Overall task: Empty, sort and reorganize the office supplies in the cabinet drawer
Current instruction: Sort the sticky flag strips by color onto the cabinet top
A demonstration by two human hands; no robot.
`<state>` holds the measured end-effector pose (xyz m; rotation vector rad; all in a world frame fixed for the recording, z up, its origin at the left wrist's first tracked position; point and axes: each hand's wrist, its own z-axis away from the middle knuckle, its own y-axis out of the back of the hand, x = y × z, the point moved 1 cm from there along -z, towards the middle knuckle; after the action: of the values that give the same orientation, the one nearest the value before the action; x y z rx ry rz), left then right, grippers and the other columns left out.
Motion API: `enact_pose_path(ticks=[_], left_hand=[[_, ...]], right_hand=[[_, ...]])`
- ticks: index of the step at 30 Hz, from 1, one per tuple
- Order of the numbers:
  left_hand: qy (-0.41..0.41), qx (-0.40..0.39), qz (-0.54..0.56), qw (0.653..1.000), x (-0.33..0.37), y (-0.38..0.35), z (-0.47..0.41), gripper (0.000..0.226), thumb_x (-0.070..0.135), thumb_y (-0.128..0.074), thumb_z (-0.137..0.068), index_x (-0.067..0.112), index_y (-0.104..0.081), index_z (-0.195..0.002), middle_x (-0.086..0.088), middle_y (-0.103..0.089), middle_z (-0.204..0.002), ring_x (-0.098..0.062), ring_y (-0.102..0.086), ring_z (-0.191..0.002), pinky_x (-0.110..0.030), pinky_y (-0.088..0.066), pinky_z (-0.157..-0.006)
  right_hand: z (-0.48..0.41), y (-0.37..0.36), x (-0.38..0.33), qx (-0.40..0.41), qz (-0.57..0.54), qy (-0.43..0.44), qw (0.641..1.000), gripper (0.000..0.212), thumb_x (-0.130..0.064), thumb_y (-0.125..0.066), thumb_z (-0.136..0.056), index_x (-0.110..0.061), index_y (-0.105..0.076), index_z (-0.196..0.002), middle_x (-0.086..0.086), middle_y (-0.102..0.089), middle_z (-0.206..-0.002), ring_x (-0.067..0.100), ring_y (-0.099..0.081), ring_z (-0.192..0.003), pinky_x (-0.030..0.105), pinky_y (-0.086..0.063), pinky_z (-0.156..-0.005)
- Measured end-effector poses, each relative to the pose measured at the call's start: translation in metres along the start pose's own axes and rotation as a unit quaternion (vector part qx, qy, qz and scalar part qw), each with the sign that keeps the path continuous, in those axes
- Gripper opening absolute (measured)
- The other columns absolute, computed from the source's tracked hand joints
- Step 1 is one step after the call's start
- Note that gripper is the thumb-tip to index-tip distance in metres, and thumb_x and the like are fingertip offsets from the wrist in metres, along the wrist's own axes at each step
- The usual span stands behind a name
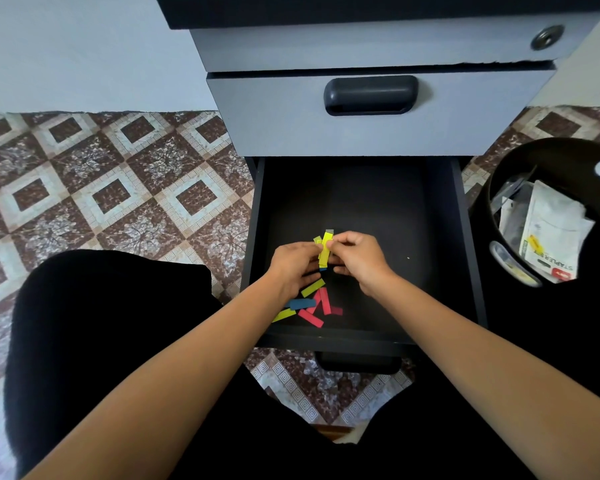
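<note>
The bottom drawer point(364, 202) of a grey cabinet is pulled out, its black floor mostly bare. Over its front part my left hand point(293, 268) and my right hand point(359, 259) meet, both pinching a small bundle of yellow sticky flags point(325, 251) held upright between the fingertips. Below the hands several loose flags lie on the drawer floor: a yellow one point(312, 287), a blue one point(302, 303), red ones point(321, 306) and another yellow one point(284, 315) at the left.
A black bin point(520, 164) stands right of the drawer, holding a white stapler packet point(551, 233) and other wrappers. Above the open drawer is a shut drawer with a dark handle point(370, 95). Patterned tile floor point(111, 188) lies to the left. My black-clad knees flank the drawer front.
</note>
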<state>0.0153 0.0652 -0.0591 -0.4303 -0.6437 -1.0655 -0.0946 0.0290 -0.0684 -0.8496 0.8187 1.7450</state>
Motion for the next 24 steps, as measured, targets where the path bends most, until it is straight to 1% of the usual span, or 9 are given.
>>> enact_pose_path(ticks=[4,6,9,12,14,17,19,21,24], left_hand=[[0.012,0.019,0.029,0.999,0.001,0.002,-0.001,0.015,0.013,-0.058,-0.091,0.011,-0.062,-0.105,-0.002,-0.064,-0.085,-0.015,-0.061,-0.082,-0.027,-0.05,-0.065],[0.008,0.027,0.034,0.999,0.002,0.004,-0.003,0.013,0.014,-0.058,-0.091,0.011,-0.063,-0.103,-0.001,-0.064,-0.084,-0.013,-0.061,-0.079,-0.026,-0.048,-0.064],[0.007,0.009,0.049,0.999,0.003,0.004,-0.003,0.006,0.013,-0.058,-0.091,0.012,-0.063,-0.092,-0.002,-0.065,-0.08,-0.012,-0.061,-0.076,-0.025,-0.048,-0.064],[0.007,-0.017,0.07,0.997,0.003,0.003,-0.002,0.008,0.01,-0.057,-0.092,0.01,-0.063,-0.088,-0.004,-0.065,-0.079,-0.014,-0.063,-0.076,-0.025,-0.051,-0.067],[0.004,-0.025,0.077,0.997,0.003,0.002,-0.002,0.008,0.008,-0.057,-0.092,0.008,-0.064,-0.089,-0.006,-0.066,-0.08,-0.016,-0.064,-0.076,-0.026,-0.053,-0.07],[-0.005,-0.028,0.06,0.998,0.003,0.003,-0.002,0.007,0.008,-0.058,-0.091,0.006,-0.064,-0.091,-0.007,-0.066,-0.081,-0.016,-0.065,-0.077,-0.026,-0.054,-0.068],[-0.012,-0.035,0.05,0.998,0.003,0.003,-0.002,0.007,0.008,-0.057,-0.092,0.006,-0.064,-0.09,-0.008,-0.066,-0.082,-0.017,-0.065,-0.078,-0.026,-0.054,-0.068],[-0.021,-0.042,0.038,0.998,0.003,0.003,-0.002,0.009,0.009,-0.056,-0.092,0.006,-0.064,-0.089,-0.008,-0.066,-0.083,-0.017,-0.065,-0.079,-0.027,-0.055,-0.07],[-0.035,-0.047,0.013,0.998,0.003,0.003,-0.002,0.012,0.008,-0.053,-0.094,0.005,-0.064,-0.091,-0.008,-0.066,-0.082,-0.017,-0.065,-0.078,-0.027,-0.055,-0.074]], right_hand=[[-0.003,0.003,-0.001,0.025,-0.037,-0.018,0.999,0.01,-0.016,-0.054,-0.095,-0.017,-0.063,-0.097,0.001,-0.064,-0.089,0.009,-0.061,-0.079,0.022,-0.051,-0.061],[-0.005,0.009,-0.003,0.007,-0.022,-0.004,1.0,0.009,-0.017,-0.054,-0.095,-0.018,-0.063,-0.097,0.0,-0.062,-0.086,0.009,-0.06,-0.079,0.022,-0.05,-0.061],[-0.005,0.01,-0.005,-0.054,0.099,0.057,0.992,0.011,-0.016,-0.057,-0.093,-0.014,-0.065,-0.1,-0.002,-0.062,-0.081,0.008,-0.06,-0.076,0.023,-0.051,-0.064],[-0.007,0.004,-0.001,-0.031,0.181,0.105,0.977,0.014,-0.016,-0.062,-0.089,-0.013,-0.065,-0.103,0.001,-0.065,-0.083,0.015,-0.062,-0.08,0.029,-0.052,-0.071],[-0.007,0.003,0.001,-0.006,0.184,0.115,0.976,0.016,-0.017,-0.065,-0.088,-0.013,-0.063,-0.103,0.002,-0.066,-0.088,0.014,-0.063,-0.082,0.026,-0.051,-0.071],[-0.004,0.007,-0.001,0.017,0.192,0.148,0.97,0.009,-0.018,-0.066,-0.087,-0.013,-0.067,-0.094,-0.002,-0.065,-0.085,0.008,-0.06,-0.079,0.014,-0.046,-0.067],[-0.001,0.007,-0.001,0.031,0.189,0.166,0.967,0.011,-0.018,-0.066,-0.087,-0.012,-0.07,-0.095,-0.006,-0.063,-0.084,0.005,-0.057,-0.078,0.008,-0.042,-0.065],[0.001,0.007,0.0,0.035,0.179,0.169,0.969,0.014,-0.019,-0.066,-0.087,-0.012,-0.072,-0.098,-0.007,-0.063,-0.085,0.002,-0.056,-0.077,0.006,-0.04,-0.065],[0.001,0.006,0.001,0.028,0.167,0.164,0.972,0.017,-0.018,-0.066,-0.087,-0.012,-0.072,-0.101,-0.007,-0.064,-0.084,0.0,-0.055,-0.069,0.01,-0.042,-0.064]])
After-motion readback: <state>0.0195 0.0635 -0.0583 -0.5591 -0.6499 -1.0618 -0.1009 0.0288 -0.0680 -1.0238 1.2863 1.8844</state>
